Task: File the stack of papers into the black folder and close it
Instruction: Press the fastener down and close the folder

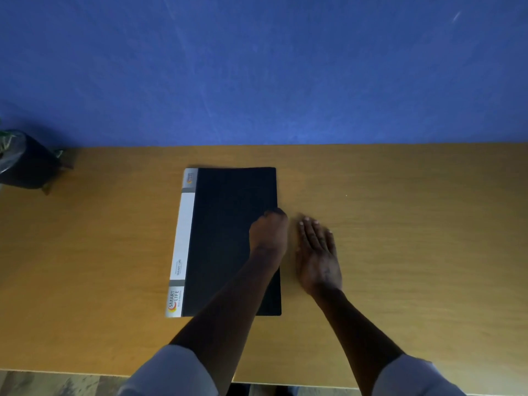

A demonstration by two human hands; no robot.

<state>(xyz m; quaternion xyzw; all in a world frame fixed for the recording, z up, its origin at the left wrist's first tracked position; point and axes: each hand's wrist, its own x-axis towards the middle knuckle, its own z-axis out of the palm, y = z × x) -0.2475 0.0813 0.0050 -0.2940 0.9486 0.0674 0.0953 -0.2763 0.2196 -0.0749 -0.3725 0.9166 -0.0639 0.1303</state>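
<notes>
The black folder (228, 230) lies shut and flat in the middle of the wooden desk (400, 224), its white labelled spine along the left side. My left hand (268, 232) rests on the folder's right edge, fingers curled down onto the cover. My right hand (317, 252) lies just right of the folder on the desk, fingers spread and flat, holding nothing. No loose papers show anywhere.
A dark pot wrapped in plastic (25, 161) stands at the desk's far left. A blue wall (257, 67) rises behind the desk. The desk's front edge runs along the bottom, with floor below.
</notes>
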